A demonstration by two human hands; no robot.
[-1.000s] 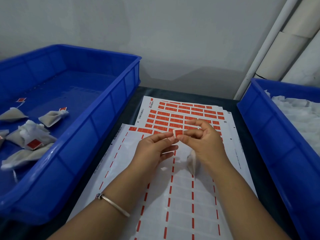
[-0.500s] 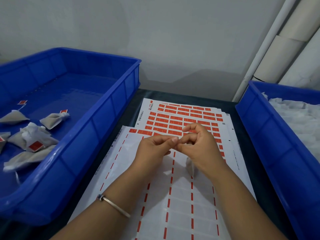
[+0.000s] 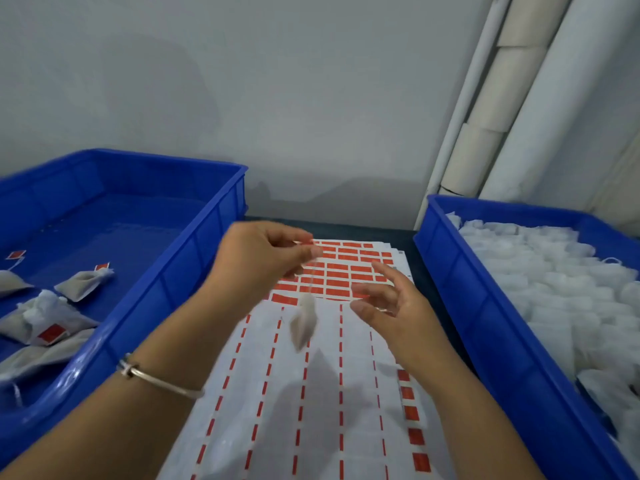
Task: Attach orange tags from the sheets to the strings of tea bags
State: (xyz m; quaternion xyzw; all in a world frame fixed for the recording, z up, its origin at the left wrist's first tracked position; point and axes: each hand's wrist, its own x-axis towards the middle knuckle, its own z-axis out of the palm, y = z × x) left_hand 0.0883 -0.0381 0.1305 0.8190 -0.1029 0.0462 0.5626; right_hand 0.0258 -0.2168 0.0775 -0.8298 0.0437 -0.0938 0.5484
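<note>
The left hand (image 3: 263, 258) pinches the tag end of a string, and the tea bag (image 3: 304, 323) dangles blurred over the sheets (image 3: 332, 393) at centre. The right hand (image 3: 391, 306), at three o'clock of the bag, is spread and holds nothing. The bag looks light, soft and swingy; best held by tag or string. No print on the tags is readable.

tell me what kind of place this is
Likely a small hand-packing workstation for tea bags: sheets of orange tags between two blue bins, the left bin holding tagged bags, the right bin heaped with untagged white ones.
</note>
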